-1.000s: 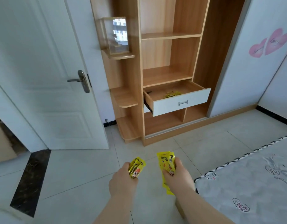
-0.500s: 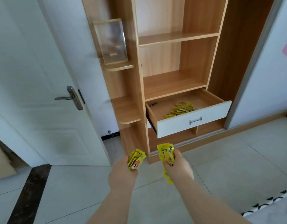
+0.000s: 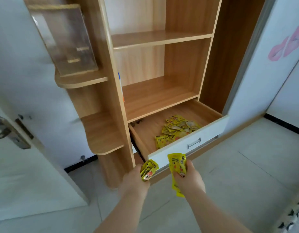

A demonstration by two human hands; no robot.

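My left hand (image 3: 134,179) grips a small bunch of yellow snack packets (image 3: 148,169). My right hand (image 3: 190,178) grips another bunch of yellow packets (image 3: 176,165), one hanging down below the fist. Both hands are held just in front of the open wooden drawer with a white front (image 3: 182,147) and a metal handle. Inside the drawer lies a pile of several similar yellow packets (image 3: 176,129), toward its right side.
The drawer belongs to a wooden shelf unit (image 3: 155,96) with bare shelves above. A clear acrylic box (image 3: 64,39) stands on a rounded side shelf. A white door with a metal handle (image 3: 4,130) is open at left. Tiled floor (image 3: 238,174) lies below, a bed edge at lower right.
The view has moved closer to the shelf unit and drawer. Both hands, still holding their packets, are now right at the drawer front.
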